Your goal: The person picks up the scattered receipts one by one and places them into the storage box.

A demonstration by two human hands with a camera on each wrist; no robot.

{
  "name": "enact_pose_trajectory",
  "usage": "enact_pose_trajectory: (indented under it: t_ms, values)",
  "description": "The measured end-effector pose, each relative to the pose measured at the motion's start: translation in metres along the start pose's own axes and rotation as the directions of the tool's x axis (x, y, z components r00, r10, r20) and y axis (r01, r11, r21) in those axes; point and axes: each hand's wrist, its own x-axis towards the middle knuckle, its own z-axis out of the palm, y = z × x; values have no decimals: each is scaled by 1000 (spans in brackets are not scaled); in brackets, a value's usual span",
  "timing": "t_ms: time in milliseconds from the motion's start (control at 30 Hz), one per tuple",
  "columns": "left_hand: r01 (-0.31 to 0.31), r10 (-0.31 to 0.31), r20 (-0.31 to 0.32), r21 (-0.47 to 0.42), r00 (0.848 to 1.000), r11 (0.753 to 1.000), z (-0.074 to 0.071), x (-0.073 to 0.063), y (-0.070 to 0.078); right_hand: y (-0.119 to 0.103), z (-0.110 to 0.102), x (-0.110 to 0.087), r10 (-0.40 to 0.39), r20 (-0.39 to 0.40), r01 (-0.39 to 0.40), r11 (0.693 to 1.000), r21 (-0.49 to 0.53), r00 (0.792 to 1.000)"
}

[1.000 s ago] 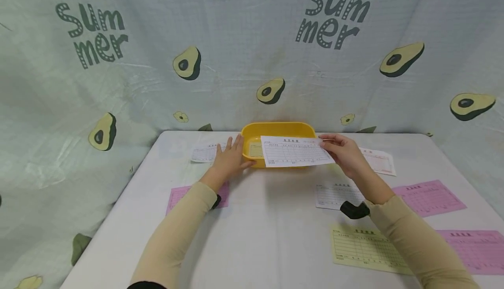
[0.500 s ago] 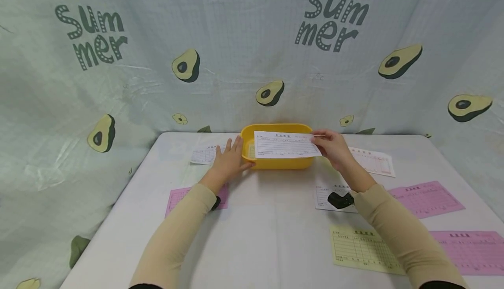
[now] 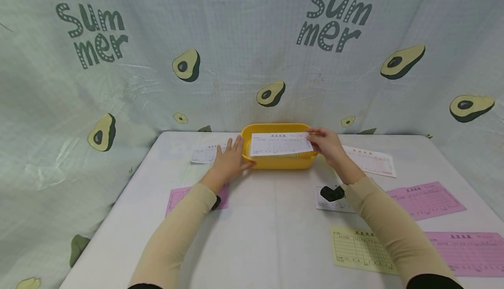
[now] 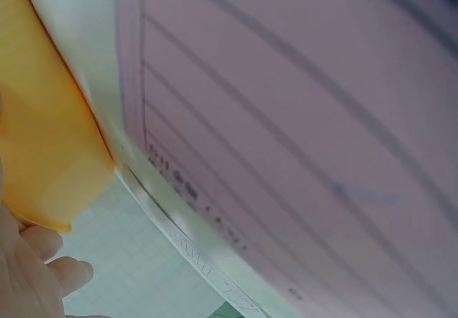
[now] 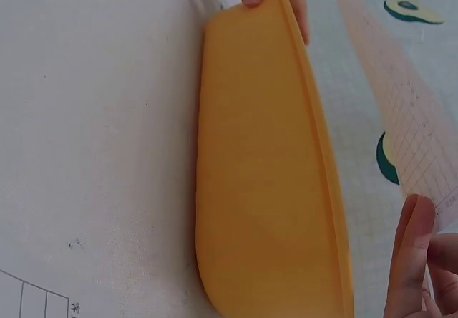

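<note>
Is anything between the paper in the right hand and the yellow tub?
Nothing visible. The right hand pinches the white paper above the yellow tub; the right wrist view shows a gap between them.

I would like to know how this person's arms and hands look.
The left sleeve and right sleeve are plain beige and end near the wrists. A small black piece shows by the left cuff, a larger angular black piece by the right. Black material shows on each arm at the picture's lower edge. The left hand and right hand wear no gloves.
</note>
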Motion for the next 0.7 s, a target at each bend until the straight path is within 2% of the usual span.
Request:
enact_pose_trajectory:
  t_ms: [267, 567, 700]
  values:
    - [-4, 4, 12, 12, 1000, 1000, 0, 1, 1, 0, 2, 6, 44, -48, -45, 999, -11, 998]
    - [4, -4, -2, 9, 1000, 1000, -1, 2, -1, 0, 1, 15, 22, -72, -25, 999, -37, 997]
    - [6, -6, 11, 4, 1000, 1000, -1, 2, 0, 3, 4, 19, 7, -79, -15, 995, -99, 997]
